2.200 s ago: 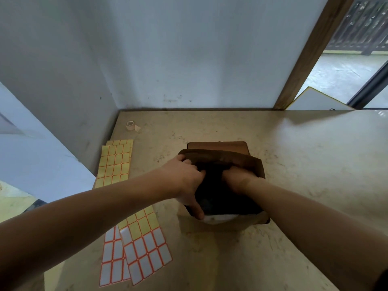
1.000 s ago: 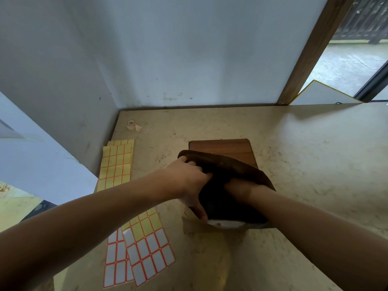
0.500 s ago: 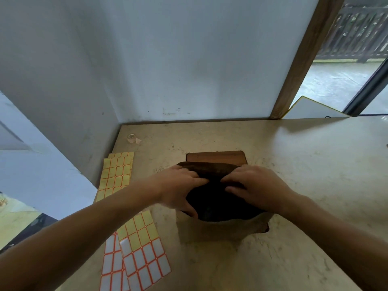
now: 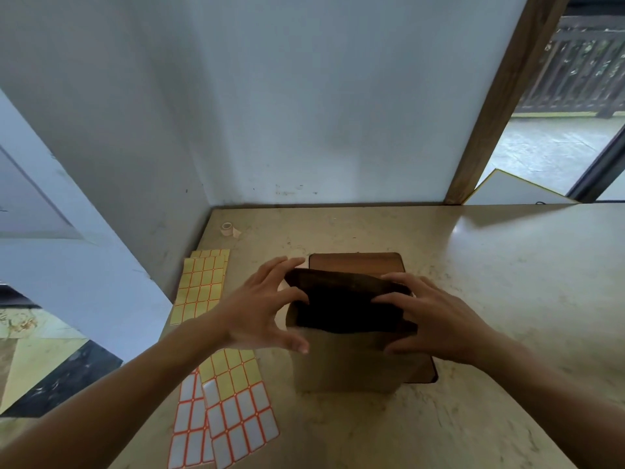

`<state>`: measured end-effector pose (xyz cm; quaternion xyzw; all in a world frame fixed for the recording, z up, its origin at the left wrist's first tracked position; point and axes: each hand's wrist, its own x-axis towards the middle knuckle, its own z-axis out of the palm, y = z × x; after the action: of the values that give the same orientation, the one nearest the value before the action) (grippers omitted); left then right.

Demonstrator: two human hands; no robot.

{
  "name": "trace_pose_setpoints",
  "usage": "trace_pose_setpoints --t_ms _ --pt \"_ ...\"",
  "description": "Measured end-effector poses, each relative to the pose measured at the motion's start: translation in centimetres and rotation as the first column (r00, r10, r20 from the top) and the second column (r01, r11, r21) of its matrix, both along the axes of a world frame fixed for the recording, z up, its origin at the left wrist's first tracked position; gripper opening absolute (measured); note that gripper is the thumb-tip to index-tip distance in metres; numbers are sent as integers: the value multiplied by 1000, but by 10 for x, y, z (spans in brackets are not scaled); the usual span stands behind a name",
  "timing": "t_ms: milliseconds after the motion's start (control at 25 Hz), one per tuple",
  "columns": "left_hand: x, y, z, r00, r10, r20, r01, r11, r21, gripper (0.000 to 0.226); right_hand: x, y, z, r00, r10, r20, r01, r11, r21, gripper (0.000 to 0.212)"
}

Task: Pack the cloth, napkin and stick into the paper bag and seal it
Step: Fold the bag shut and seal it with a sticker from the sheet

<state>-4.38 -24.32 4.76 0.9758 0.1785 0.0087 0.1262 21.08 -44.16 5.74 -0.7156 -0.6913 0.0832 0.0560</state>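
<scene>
Head cam only: paper bag [image 4: 345, 363] stands upright on the table [image 4: 490, 299], mouth open and dark inside. Left hand [image 4: 260, 316] and right hand [image 4: 436, 319] flank its rim, fingers spread, gripping nothing. Mouth runs left-right between them, both equally close.

Home-like corner: stone counter [image 4: 490, 265], label sheets [image 4: 203, 286], open doorway to terrace [image 4: 554, 143].

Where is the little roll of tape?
The tape roll sits in the far left corner of the table, near the wall, beyond the yellow sticker sheets.
</scene>
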Motion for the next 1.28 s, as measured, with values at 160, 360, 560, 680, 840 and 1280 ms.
trace_pose_setpoints --t_ms 160,360,560,680,840,1280 --pt "5 -2 -3 999 48 -23 -48 999 -15 65 1 2 -4 995 -54 -85 63 993 104 47" --pt "11 2 -7 997 -23 69 21 999 34 39 4 -2 -7 985 -119 -121 134 983 125 24" --pt "13 -2 -6 995 -40 94 46 997 -63 27 4 0 -11 962 -178 -205 199 976 88 30" --pt "15 -5 -10 993 16 116 6 982 -186 21 5 1 -14 949 -190 -252 216 973 81 37" --pt "19 -7 -23 989 35 145 8 958 -287 14 7 5 -23 955 -158 -250 181 981 72 27" --pt "28 -17 -53 974 187 125 -166 972 -164 18 -20 11 -46 991 -46 122 20 977 210 36"
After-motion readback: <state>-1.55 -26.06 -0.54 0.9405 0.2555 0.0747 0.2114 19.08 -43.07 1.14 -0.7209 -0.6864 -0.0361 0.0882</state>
